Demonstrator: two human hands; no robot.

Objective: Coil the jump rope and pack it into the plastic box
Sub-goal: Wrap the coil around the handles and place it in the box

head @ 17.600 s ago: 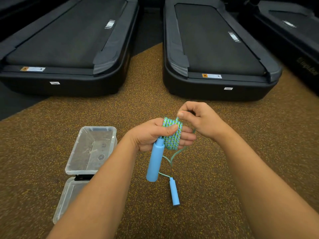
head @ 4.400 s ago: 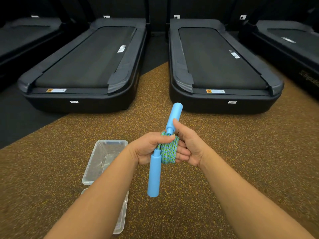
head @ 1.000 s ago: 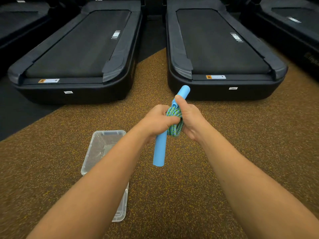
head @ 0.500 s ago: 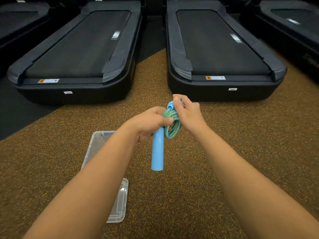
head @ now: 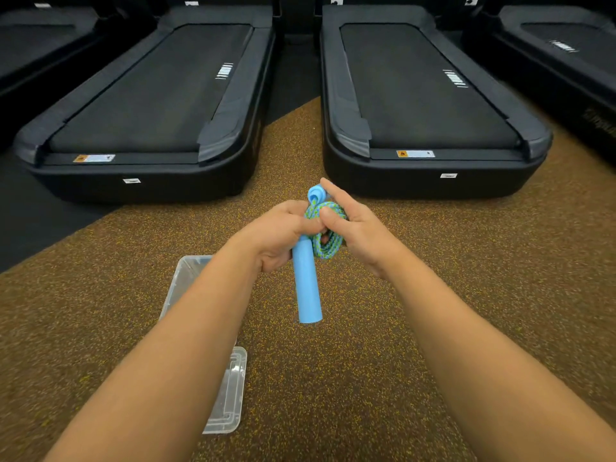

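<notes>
The jump rope's blue-green cord is wound into a tight coil [head: 328, 243] held between both hands above the floor. My left hand [head: 280, 235] grips the coil together with one light-blue handle [head: 306, 288], which hangs down. My right hand [head: 353, 228] pinches the coil from the right, index finger stretched out beside the second blue handle [head: 315, 194], whose end pokes up behind the coil. The clear plastic box [head: 186, 271] lies on the floor at lower left, mostly hidden by my left forearm. Its clear lid [head: 230, 401] lies nearer to me.
Two black treadmills [head: 150, 105] [head: 423, 95] stand side by side ahead, with more at both edges. The floor is brown speckled rubber [head: 466, 261], with a dark strip [head: 30, 221] at the left.
The second handle has been pushed further down into the coil, so only its end shows. My right index finger has lifted and straightened. Both hands stay in about the same place.
</notes>
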